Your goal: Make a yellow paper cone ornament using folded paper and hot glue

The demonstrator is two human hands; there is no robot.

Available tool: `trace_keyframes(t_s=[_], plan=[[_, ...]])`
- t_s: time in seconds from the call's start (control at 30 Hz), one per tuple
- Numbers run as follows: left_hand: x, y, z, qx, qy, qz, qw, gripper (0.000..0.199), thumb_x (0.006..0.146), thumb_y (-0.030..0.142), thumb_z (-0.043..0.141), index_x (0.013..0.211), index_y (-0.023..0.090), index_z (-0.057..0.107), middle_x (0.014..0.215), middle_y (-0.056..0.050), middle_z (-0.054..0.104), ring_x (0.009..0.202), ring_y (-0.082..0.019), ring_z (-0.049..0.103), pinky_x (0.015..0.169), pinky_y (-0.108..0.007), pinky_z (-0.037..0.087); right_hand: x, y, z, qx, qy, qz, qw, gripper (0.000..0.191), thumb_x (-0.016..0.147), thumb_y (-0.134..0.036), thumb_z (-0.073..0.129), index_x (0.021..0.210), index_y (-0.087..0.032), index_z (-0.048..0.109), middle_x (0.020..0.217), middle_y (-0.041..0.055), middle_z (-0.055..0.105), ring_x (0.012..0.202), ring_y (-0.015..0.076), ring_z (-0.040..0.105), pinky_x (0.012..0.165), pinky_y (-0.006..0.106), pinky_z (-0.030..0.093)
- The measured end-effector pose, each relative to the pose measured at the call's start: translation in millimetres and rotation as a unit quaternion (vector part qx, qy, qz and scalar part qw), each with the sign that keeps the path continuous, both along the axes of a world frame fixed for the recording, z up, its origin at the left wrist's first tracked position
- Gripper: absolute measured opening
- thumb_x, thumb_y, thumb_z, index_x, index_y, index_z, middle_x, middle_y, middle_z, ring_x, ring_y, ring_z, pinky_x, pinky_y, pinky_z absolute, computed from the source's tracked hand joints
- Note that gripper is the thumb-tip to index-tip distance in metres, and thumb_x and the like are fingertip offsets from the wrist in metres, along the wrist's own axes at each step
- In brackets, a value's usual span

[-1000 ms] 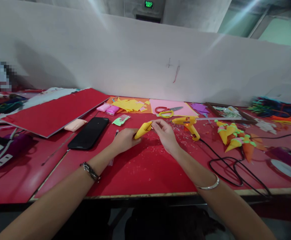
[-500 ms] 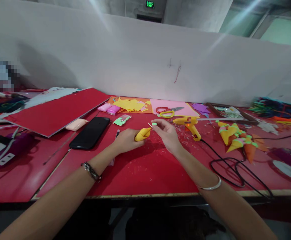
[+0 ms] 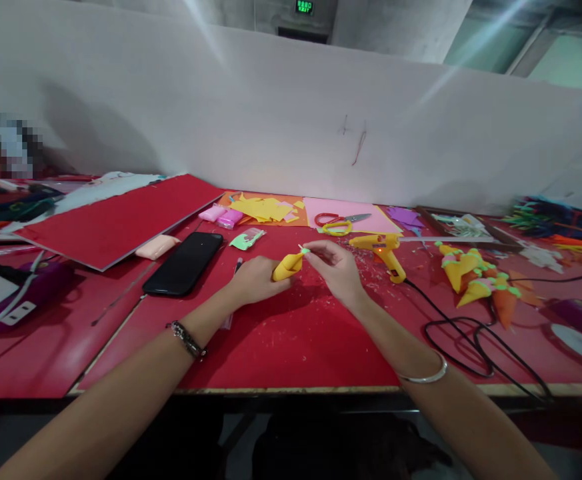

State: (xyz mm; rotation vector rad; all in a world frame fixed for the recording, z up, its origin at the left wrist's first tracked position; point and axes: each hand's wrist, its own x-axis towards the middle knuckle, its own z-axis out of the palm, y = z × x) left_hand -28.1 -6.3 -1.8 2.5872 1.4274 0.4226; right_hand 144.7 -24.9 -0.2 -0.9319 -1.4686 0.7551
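Observation:
My left hand [image 3: 255,280] is closed around a rolled yellow paper cone [image 3: 287,267], its wider end tilted up to the right. Just right of the cone's rim, my right hand [image 3: 338,267] pinches a small light-green clay ball [image 3: 306,251] with a thin pale stick by it. Ball and cone rim look to be touching. A yellow glue gun [image 3: 381,252] with a lit orange light lies right of my right hand. Finished-looking yellow and orange cones [image 3: 475,277] with green and pink trim lie in a pile further right.
Left of my left hand lies a black phone [image 3: 185,264]. Behind are red-and-yellow scissors [image 3: 338,223] on pink paper [image 3: 315,207], yellow paper scraps [image 3: 261,208], a green clay packet [image 3: 247,238] and pink packets [image 3: 228,218]. The black cord [image 3: 458,353] loops at right. A red board [image 3: 121,217] leans left.
The green ball in my right hand has come down and left against the rim of the yellow cone. The left hand keeps its grip on the cone. The view has shifted slightly.

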Motion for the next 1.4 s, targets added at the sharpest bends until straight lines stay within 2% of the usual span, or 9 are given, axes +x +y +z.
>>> trace_keyframes(t_s=[0.27,0.53,0.77,1.1,1.3,1.4], plan=[[-0.6,-0.2,1.0,-0.028,0.009,0.016,0.999,0.049,0.074,0.055,0.036,0.075,0.014,0.062,0.06,-0.005,0.058,0.048,-0.014,0.048,0.044,-0.024,0.022,2.0,-1.2,2.0,0.03,-0.021,-0.011,0.999,0.013,0.073,-0.024,0.058,0.084,-0.022,0.064,0.087,0.0007,0.065,0.082,0.0125,0.06,0.077,0.026,0.048],[-0.6,1.3,-0.5,-0.025,-0.002,0.013,1.0,0.043,0.075,0.051,0.038,0.075,0.015,0.061,0.064,-0.005,0.06,0.052,-0.014,0.051,0.045,-0.024,0.024,-0.5,-4.1,2.6,0.063,-0.051,-0.004,0.997,0.011,0.074,-0.021,0.058,0.083,-0.022,0.064,0.086,0.0006,0.063,0.081,0.0116,0.059,0.077,0.025,0.048],[-0.2,1.3,-1.0,-0.024,-0.008,0.021,0.999,0.045,0.073,0.053,0.037,0.073,0.014,0.06,0.061,-0.005,0.058,0.049,-0.013,0.047,0.045,-0.023,0.022,-2.5,-3.5,0.6,0.081,-0.053,0.0,0.995,0.008,0.073,-0.02,0.059,0.081,-0.021,0.061,0.084,0.0004,0.061,0.081,0.0109,0.058,0.076,0.024,0.048],[-1.5,2.5,-3.2,-0.014,-0.016,0.005,1.0,0.043,0.073,0.052,0.036,0.071,0.015,0.059,0.06,-0.004,0.056,0.05,-0.013,0.046,0.045,-0.023,0.023,-4.5,-5.6,1.3,0.062,-0.068,0.003,0.996,0.007,0.074,-0.026,0.058,0.078,-0.021,0.06,0.083,0.0016,0.059,0.08,0.013,0.057,0.076,0.028,0.048],[-0.2,0.6,-1.0,-0.029,-0.01,0.024,0.999,0.048,0.074,0.055,0.035,0.07,0.014,0.059,0.057,-0.004,0.056,0.046,-0.012,0.044,0.044,-0.023,0.021,-4.5,-4.3,1.0,0.014,-0.02,0.012,1.0,0.025,0.074,-0.029,0.056,0.098,-0.023,0.058,0.097,0.0035,0.06,0.089,0.014,0.057,0.081,0.029,0.047],[-0.1,0.3,0.0,-0.032,-0.005,0.025,0.999,0.049,0.074,0.056,0.035,0.07,0.014,0.059,0.057,-0.004,0.056,0.046,-0.013,0.045,0.044,-0.024,0.021,-3.2,-2.0,-0.9,0.007,-0.02,0.013,1.0,0.019,0.075,-0.029,0.056,0.092,-0.023,0.061,0.094,0.0031,0.062,0.088,0.0144,0.058,0.081,0.029,0.047]])
